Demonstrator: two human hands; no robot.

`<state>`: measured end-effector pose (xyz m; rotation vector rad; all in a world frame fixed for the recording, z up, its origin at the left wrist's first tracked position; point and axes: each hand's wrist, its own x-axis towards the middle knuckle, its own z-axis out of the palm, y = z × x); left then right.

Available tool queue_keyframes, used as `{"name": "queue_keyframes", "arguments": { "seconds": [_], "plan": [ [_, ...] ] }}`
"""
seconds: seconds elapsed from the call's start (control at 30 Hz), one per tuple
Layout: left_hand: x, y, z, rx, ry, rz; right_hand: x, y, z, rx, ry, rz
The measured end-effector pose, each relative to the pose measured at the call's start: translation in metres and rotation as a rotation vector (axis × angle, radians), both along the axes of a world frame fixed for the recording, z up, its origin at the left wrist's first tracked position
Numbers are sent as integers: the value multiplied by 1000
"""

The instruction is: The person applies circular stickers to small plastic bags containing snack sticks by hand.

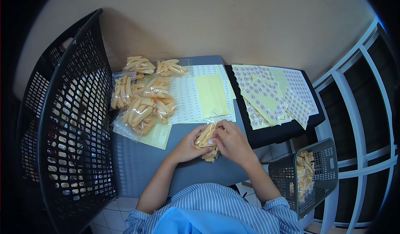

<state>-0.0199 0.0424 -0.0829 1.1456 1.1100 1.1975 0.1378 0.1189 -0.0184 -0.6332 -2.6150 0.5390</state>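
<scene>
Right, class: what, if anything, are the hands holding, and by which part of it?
A clear plastic packet of pale-yellow sticks: the left hand grips its left side; the right hand touches its right side, though whether it pinches is unclear.

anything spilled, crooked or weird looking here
I see no spill. The round-sticker sheets on the black surface stand out most: they overlap at different angles instead of lying squared up. The snack bags at left are heaped loosely. The bag being held is too covered to check for damage.
</scene>
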Motion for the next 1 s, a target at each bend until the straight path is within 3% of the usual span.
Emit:
{"name": "queue_keyframes", "arguments": {
  "seconds": [0.27, 0.33, 0.47, 0.53, 0.63, 1.0],
  "plan": [
    [5, -1, 1, 54, -143, 70, 1, -9, -14, -110, 239, -146],
    [8, -1, 5, 53, -232, 103, 1, -12, -12, 55, 241, -204],
    [9, 0, 2, 149, -202, 159, -2, -22, -11, 63, 342, -388],
    [12, -2, 7, 127, -265, 146, -4, -25, -23, -559, 642, -342],
    [19, -1, 10, 101, -270, 191, -2, -29, -23, -762, 619, -294],
    [28, 0, 6, 77, -248, 275, 9, -28, -30, -905, 715, -175]
  ]
}}
